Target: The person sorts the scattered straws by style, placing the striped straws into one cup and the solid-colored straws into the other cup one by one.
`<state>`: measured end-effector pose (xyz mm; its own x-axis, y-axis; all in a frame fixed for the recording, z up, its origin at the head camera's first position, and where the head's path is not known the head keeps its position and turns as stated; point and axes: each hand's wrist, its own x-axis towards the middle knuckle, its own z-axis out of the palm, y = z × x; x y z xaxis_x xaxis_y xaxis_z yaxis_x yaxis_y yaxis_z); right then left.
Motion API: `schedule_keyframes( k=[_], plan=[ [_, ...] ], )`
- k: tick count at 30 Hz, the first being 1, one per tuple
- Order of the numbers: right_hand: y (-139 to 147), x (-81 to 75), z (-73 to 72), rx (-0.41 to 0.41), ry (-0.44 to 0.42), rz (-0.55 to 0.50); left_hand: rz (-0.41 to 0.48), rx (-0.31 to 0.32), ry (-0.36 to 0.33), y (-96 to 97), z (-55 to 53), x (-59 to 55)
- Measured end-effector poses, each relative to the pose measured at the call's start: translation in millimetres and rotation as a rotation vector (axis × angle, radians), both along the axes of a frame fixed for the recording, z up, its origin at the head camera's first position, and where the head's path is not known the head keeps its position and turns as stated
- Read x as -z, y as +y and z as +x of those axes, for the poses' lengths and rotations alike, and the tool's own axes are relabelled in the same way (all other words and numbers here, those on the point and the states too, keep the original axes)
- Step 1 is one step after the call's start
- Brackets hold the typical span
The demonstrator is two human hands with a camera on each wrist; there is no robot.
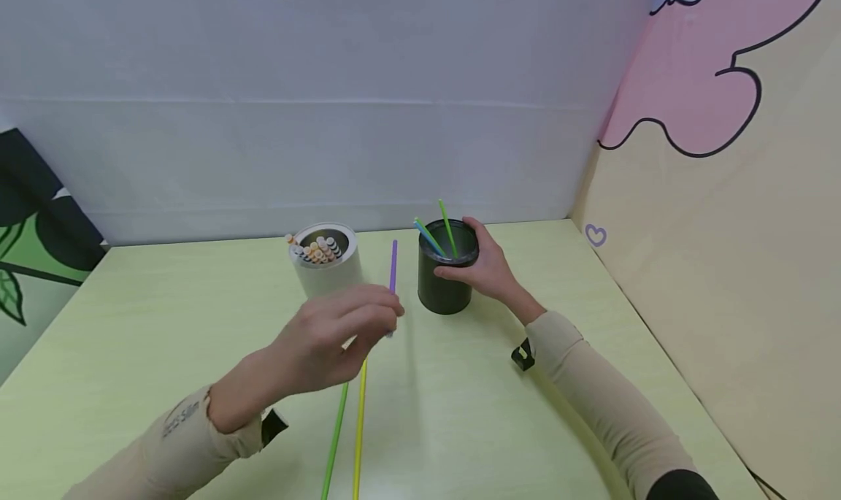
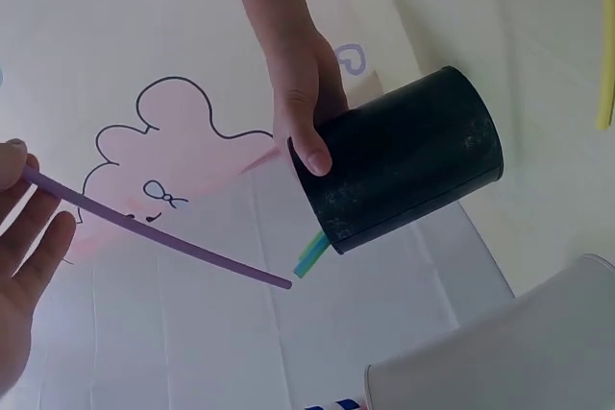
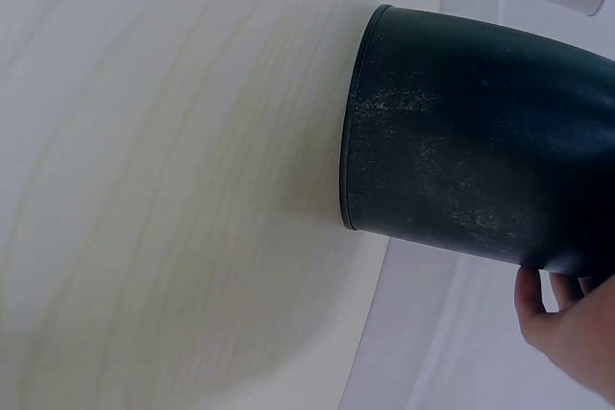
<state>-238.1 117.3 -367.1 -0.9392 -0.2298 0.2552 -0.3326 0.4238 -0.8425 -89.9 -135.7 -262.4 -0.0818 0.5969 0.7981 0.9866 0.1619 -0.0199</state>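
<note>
My left hand (image 1: 328, 332) pinches a purple straw (image 1: 393, 266) near one end, between thumb and fingertips. In the left wrist view the free end of the purple straw (image 2: 192, 252) points toward the mouth of a black cylindrical cup (image 2: 413, 160). On the table, the black cup (image 1: 442, 288) stands upright with green and blue straws (image 1: 450, 230) leaning inside it. My right hand (image 1: 488, 266) grips this cup around its upper right side, thumb across the front near the rim. In the right wrist view the cup (image 3: 471, 132) covers part of the fingers.
A white cylindrical cup (image 1: 358, 263) holding several striped straws (image 1: 318, 251) stands left of the black one. Below my left hand, a green straw (image 1: 336, 434) and a yellow straw (image 1: 360, 434) lie on the pale wooden table (image 1: 486, 427). Walls border the table behind and at right.
</note>
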Motion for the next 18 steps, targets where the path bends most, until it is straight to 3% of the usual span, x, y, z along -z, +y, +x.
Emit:
schedule_keyframes(
  k=[7,18],
  plan=[
    [-0.1,0.8,-0.5,-0.001,0.004,0.001,0.195,-0.035,-0.161,4.6,-22.7,-5.2],
    [-0.6,-2.2,1.1,-0.002,0.018,0.008,0.386,-0.047,-0.499,11.0,-56.2,-8.8]
  ],
)
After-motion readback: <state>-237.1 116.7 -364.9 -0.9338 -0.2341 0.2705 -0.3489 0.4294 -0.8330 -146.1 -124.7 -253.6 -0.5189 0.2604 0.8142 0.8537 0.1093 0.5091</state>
